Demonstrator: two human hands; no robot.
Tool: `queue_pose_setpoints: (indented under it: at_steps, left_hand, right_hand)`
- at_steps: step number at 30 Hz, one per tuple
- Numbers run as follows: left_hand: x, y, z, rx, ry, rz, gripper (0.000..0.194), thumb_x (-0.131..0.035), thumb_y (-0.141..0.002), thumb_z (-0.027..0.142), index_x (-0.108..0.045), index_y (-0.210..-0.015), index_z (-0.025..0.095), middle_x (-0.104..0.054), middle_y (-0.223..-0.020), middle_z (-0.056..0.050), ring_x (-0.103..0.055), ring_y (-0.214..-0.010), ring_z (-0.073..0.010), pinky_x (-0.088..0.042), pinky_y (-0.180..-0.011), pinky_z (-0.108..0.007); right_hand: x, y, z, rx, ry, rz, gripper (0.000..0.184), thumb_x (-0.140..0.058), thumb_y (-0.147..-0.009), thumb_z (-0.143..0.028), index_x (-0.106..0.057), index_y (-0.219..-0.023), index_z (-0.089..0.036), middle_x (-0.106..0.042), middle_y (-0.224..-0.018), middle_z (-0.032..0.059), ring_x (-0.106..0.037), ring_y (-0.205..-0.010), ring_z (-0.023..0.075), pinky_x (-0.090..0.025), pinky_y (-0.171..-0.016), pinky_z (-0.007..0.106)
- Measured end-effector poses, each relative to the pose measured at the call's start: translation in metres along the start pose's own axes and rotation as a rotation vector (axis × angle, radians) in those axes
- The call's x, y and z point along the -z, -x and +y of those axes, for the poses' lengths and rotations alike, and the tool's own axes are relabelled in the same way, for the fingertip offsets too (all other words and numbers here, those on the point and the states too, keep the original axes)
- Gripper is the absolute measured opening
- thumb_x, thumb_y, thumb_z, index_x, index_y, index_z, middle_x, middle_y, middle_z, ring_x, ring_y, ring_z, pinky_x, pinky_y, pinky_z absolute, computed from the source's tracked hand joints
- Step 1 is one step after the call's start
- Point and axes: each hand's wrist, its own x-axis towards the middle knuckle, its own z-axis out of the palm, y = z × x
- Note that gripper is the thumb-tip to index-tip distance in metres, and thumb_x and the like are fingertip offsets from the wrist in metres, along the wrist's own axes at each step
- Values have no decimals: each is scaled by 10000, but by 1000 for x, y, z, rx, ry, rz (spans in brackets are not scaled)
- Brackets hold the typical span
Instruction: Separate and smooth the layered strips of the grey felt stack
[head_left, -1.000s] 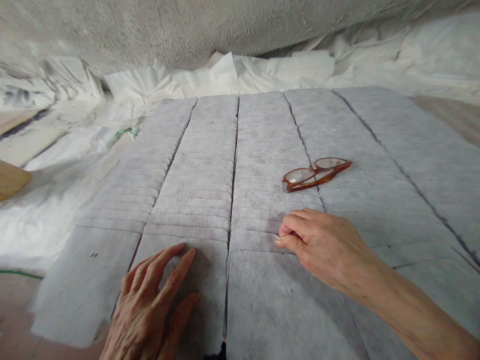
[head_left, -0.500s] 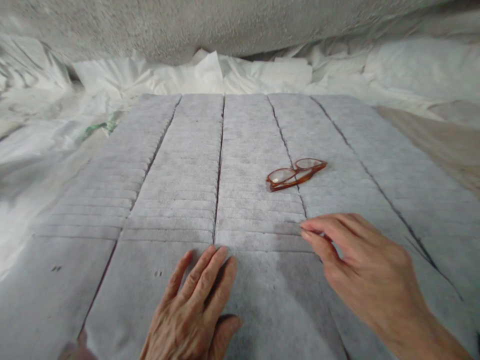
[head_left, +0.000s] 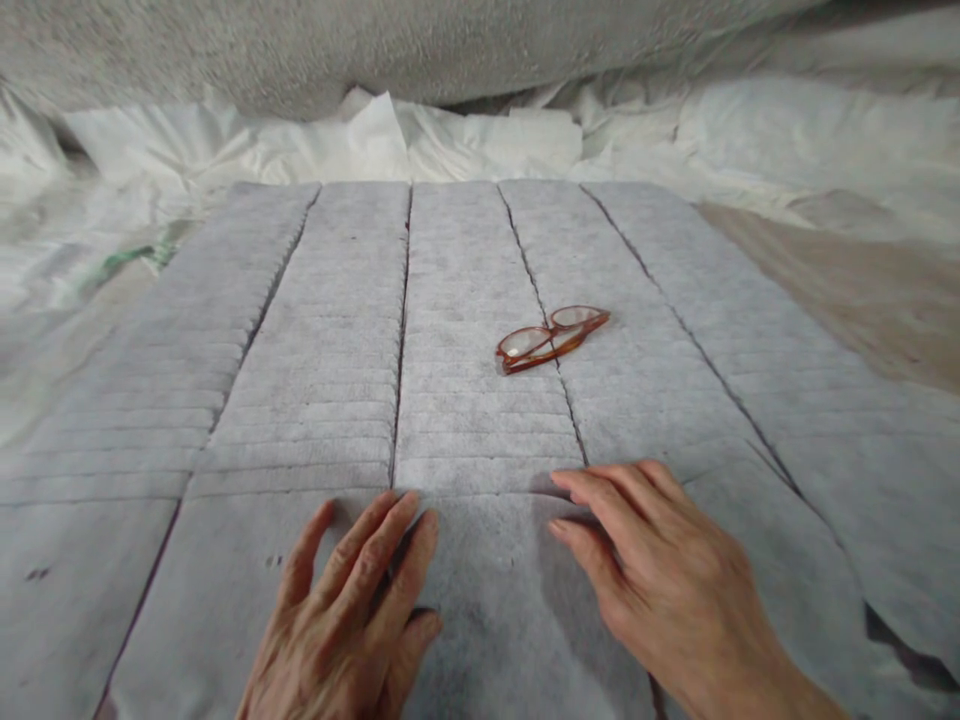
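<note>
Thin grey felt-like sheets [head_left: 480, 400] lie in overlapping rows, forming side-by-side columns with dark gaps between them. My left hand [head_left: 352, 600] rests flat with fingers spread, its fingertips at the near edge of the overlapped rows, beside a gap. To the right, my right hand [head_left: 660, 570] is over the front sheet [head_left: 487, 590] of the middle column. Its thumb and forefinger are apart, close to that sheet's far edge; I see nothing held between them. Beyond the right hand, folded eyeglasses [head_left: 553, 340] with reddish-brown frames lie across a gap.
Crumpled white plastic sheeting [head_left: 247, 150] runs along the back and left side. A rough grey textured mass [head_left: 300, 50] spans the top. Green material [head_left: 135, 255] shows at left, and a brownish surface [head_left: 810, 280] at right. A dark opening [head_left: 900, 640] shows at lower right.
My right hand's thumb and forefinger have parted from a pinch, and the hand has come slightly nearer. The view has shifted to the right; my left hand stays on the sheets.
</note>
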Motion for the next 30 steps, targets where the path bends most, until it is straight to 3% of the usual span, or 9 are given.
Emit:
queue_pose_setpoints:
  at_steps: [5, 11, 16, 20, 30]
  left_hand:
    - [0, -13, -1, 169, 68, 50, 356, -454, -824, 123, -492, -1176, 169, -577, -1118, -88, -503, -1012, -230, -360, -873, -448]
    - [3, -26, -5, 314, 147, 5, 205, -507, -825, 221, -492, -1026, 185, -568, -806, -20, -508, -758, -198, -350, -699, -380]
    - [6, -33, -6, 456, 255, -65, 53, -490, -840, 253, -510, -838, 204, -544, -766, -6, -487, -744, -200, -315, -655, -352]
    - [7, -37, -6, 527, 290, -100, 138, -440, -863, 242, -528, -762, 205, -543, -726, -3, -479, -734, -204, -298, -664, -362]
    - [9, -50, -9, 602, 294, -161, 176, -406, -851, 199, -507, -707, 195, -544, -711, -15, -480, -744, -219, -306, -676, -375]
  right_hand:
    - [2, -8, 6, -31, -21, -75, 127, -517, -845, -219, -586, -738, -207, -556, -699, -7, -500, -710, 175, -394, -573, 296]
    - [-1, -9, 7, -8, 23, -47, 226, -425, -893, -214, -559, -711, -203, -544, -665, -14, -506, -660, 150, -369, -558, 280]
    - [-3, -11, 6, -17, 89, 2, 302, -398, -905, -291, -532, -646, -213, -516, -615, -25, -496, -609, 144, -337, -511, 269]
    - [-2, -12, 9, -13, 111, 9, 340, -384, -910, -345, -514, -623, -217, -508, -599, -26, -492, -587, 144, -324, -486, 265]
    - [-3, -12, 16, 15, 102, -71, 340, -306, -915, -258, -547, -680, -217, -544, -626, -28, -527, -608, 157, -352, -487, 276]
